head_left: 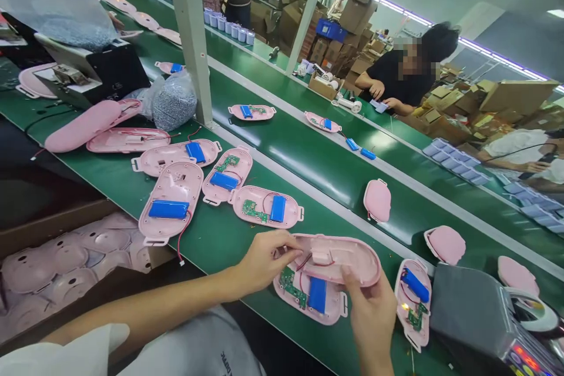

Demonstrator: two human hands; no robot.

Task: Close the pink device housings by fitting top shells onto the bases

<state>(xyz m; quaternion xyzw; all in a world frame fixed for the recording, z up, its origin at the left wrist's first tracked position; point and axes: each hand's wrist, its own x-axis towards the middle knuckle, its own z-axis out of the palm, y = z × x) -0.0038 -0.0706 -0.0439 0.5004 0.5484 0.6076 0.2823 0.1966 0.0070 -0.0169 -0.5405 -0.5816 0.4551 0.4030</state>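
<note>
Right hand point(372, 308): grips pink oval plastic shell point(346, 255)
Left hand point(262, 264): at its left end; pinching or touching, cannot tell

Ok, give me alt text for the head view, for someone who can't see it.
The right hand holds a pink cover, with the left hand at its end, above an open case holding a blue battery and green circuit board. Similar pink cases lie along the green worktop; a co-worker is opposite.
</note>
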